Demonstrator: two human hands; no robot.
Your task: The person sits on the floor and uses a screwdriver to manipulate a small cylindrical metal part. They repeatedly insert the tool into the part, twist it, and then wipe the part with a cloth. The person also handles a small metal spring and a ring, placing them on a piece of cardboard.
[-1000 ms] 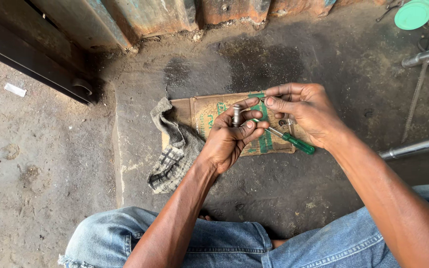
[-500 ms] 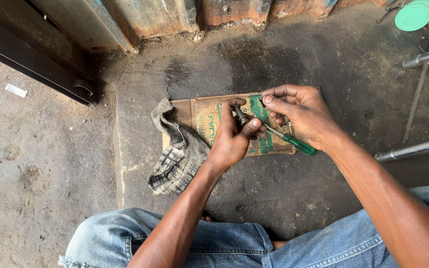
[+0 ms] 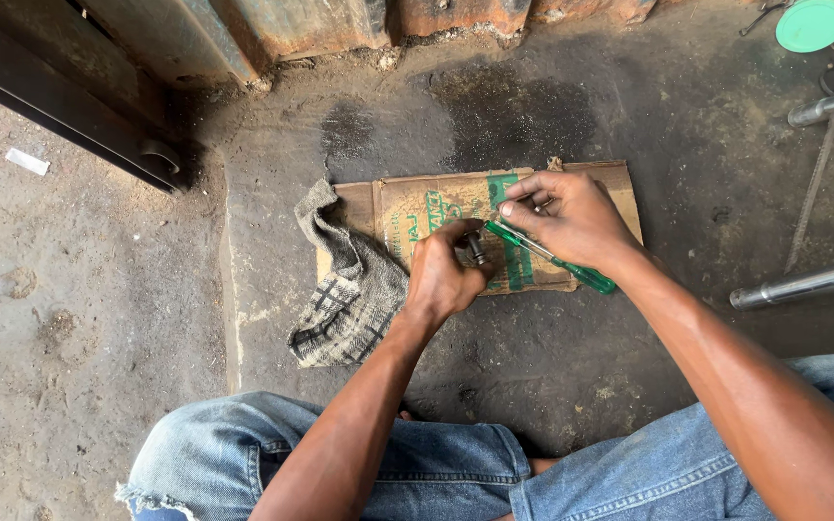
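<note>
- The left hand (image 3: 441, 280) is clenched around a small dark metal part (image 3: 476, 247), held just above the flat brown piece of cardboard with green print (image 3: 407, 207).
- The right hand (image 3: 571, 217) grasps a screwdriver with a translucent green handle (image 3: 557, 260), whose tip meets the part.
- The work on the part seems to be in the middle; whether the tip sits in a slot is not clear, the fingers hide it.
- A grey checked cloth (image 3: 349, 294) lies beside the cardboard, untouched.
</note>
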